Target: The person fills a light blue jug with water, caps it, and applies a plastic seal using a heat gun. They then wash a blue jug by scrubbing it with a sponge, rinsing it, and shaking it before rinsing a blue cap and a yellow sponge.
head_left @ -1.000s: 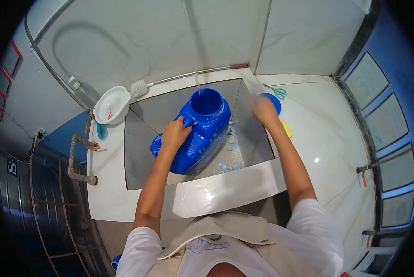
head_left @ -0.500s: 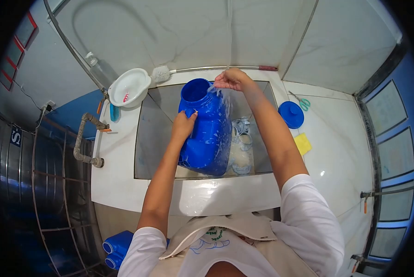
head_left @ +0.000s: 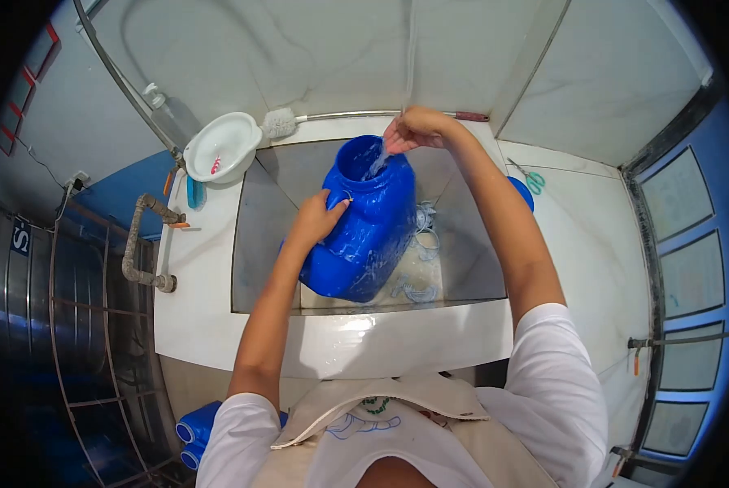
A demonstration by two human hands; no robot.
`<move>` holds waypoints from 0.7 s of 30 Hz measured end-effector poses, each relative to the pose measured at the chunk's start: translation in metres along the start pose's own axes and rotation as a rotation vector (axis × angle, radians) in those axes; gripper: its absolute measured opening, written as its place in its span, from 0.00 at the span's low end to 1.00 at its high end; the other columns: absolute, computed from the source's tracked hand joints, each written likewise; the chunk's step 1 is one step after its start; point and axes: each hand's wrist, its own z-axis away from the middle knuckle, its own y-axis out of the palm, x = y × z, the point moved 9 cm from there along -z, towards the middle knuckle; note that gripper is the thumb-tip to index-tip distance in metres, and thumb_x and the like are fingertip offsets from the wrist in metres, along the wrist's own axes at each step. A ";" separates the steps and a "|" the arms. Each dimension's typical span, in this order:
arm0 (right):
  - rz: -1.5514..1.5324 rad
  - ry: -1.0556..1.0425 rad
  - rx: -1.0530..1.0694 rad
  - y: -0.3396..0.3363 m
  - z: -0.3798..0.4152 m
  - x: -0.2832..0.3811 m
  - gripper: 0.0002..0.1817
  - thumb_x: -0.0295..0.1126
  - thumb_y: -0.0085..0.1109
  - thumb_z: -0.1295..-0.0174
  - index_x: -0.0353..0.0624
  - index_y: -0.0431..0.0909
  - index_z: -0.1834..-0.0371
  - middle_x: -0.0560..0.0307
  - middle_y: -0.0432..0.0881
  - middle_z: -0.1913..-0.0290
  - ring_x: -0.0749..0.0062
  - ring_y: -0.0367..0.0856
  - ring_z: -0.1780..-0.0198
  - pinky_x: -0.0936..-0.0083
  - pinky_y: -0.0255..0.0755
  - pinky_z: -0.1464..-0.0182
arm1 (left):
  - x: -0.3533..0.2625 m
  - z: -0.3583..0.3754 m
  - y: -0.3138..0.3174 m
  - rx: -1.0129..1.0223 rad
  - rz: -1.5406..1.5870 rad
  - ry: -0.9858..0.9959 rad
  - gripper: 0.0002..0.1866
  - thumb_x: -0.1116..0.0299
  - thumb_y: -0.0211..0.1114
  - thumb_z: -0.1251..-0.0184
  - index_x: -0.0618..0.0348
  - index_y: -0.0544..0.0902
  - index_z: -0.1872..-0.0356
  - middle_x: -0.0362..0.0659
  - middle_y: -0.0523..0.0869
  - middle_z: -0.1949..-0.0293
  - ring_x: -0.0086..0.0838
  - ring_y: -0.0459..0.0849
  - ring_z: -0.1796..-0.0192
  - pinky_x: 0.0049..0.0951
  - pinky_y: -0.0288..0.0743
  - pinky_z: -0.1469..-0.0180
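Observation:
A large wet blue plastic jug [head_left: 364,236] is tilted in the grey sink [head_left: 259,220], its wide open mouth facing up and away from me. My left hand [head_left: 322,216] is closed round the jug's handle on the left side. Beside the right rim of the mouth, my right hand [head_left: 413,130] is in the stream of water, its fingers cupped. Water runs off the fingers into the jug's mouth. What else the right fingers may hold does not show. Sudsy water [head_left: 423,252] lies on the sink floor to the right of the jug.
Behind the sink are a white basin [head_left: 238,138], a pump bottle [head_left: 169,114] and a long-handled brush [head_left: 281,123]. To the right lie green scissors [head_left: 534,180] and a blue lid [head_left: 521,192]. A pipe [head_left: 133,244] stands at the left; blue containers [head_left: 198,431] are below the counter.
The jug has turned, its mouth moving right and its base left. Water now enters the mouth instead of splashing down its outer side. The yellow cloth is now hidden behind my right arm.

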 end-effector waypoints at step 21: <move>-0.424 0.016 0.119 0.025 -0.060 -0.008 0.05 0.17 0.38 0.47 0.34 0.66 0.73 0.57 0.69 0.77 0.84 0.60 0.84 0.89 0.51 0.88 | -0.150 -0.008 0.126 -0.315 -0.761 0.776 0.22 0.58 0.58 0.43 0.67 0.75 0.54 0.52 0.76 0.54 0.41 0.70 0.44 0.40 0.55 0.35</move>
